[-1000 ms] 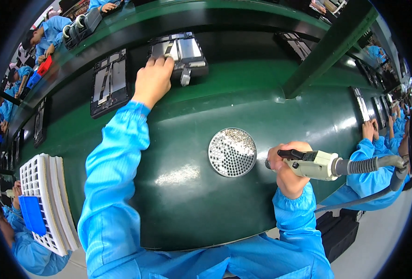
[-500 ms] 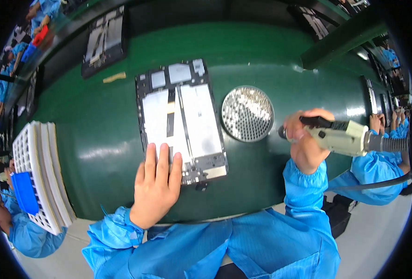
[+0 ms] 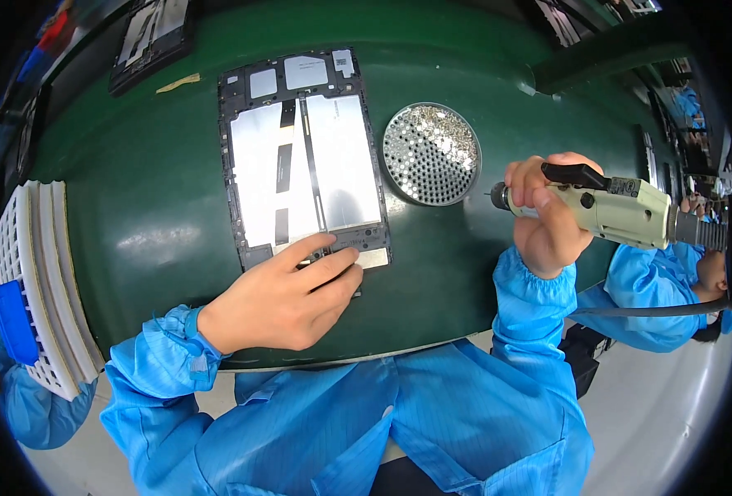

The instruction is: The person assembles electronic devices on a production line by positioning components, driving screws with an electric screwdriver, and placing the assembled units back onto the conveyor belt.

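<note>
Head view: left grip half-open, fingers partly bent and a little apart, fingertips on the near end of an opened tablet-like device; thumb hidden, so cannot tell whether anything is pinched. Device lies flat on the table, extending away beyond this grip. Right grip clenched around a pale-green power driver, held near its nose, tip pointing left. Round perforated dish with small shiny pieces: ahead and left of the right grip, just beside the device. Stacked white trays: left of the left grip.
</note>
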Motion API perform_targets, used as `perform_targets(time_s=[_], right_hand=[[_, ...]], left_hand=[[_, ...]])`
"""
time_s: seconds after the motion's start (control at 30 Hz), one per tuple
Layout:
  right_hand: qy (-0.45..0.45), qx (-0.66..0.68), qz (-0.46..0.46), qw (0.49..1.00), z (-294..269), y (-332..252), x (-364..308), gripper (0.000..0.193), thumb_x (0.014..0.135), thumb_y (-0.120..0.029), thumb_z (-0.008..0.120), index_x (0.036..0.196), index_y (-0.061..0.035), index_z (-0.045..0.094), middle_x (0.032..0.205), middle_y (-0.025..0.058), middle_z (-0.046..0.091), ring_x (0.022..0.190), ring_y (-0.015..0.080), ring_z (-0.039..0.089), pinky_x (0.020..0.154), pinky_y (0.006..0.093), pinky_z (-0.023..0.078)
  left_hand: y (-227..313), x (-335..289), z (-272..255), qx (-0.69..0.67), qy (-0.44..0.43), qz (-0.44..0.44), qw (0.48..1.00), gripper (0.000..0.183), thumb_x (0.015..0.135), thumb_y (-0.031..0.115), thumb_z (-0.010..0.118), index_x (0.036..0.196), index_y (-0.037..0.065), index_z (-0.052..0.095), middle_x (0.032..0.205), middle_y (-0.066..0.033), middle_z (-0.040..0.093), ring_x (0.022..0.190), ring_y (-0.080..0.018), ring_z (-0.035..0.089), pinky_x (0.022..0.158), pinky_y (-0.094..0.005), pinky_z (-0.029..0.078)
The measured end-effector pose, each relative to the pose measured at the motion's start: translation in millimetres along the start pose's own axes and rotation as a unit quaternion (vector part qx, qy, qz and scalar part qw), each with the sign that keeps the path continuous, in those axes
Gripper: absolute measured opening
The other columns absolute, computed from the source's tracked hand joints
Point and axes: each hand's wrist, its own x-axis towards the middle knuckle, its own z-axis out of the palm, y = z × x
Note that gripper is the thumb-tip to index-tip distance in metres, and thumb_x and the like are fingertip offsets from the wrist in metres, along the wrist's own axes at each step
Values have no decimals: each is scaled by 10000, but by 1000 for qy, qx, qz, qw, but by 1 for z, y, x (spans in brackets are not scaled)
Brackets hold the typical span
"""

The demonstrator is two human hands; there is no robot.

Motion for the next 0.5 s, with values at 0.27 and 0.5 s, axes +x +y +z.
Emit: perform_targets(time_s=[0.27,0.5], right_hand=[[23,-3,9,1000,0,1,-1,345,715,32,533,1059,19,513,697,112,552,588,177,499,603,356,455],[18,-17,-6,1000,-2,4,-1,334,733,31,531,1066,21,512,705,114,560,582,176,502,601,351,464]], left_hand=[[-6,6,3,-5,6,18,1000,176,732,72,648,880,-23,665,1021,-143,617,1020,-285,579,891,-430,472],[-8,12,3,-97,83,-86,988,232,709,29,691,924,-37,634,998,-152,596,957,-306,594,804,-409,487]])
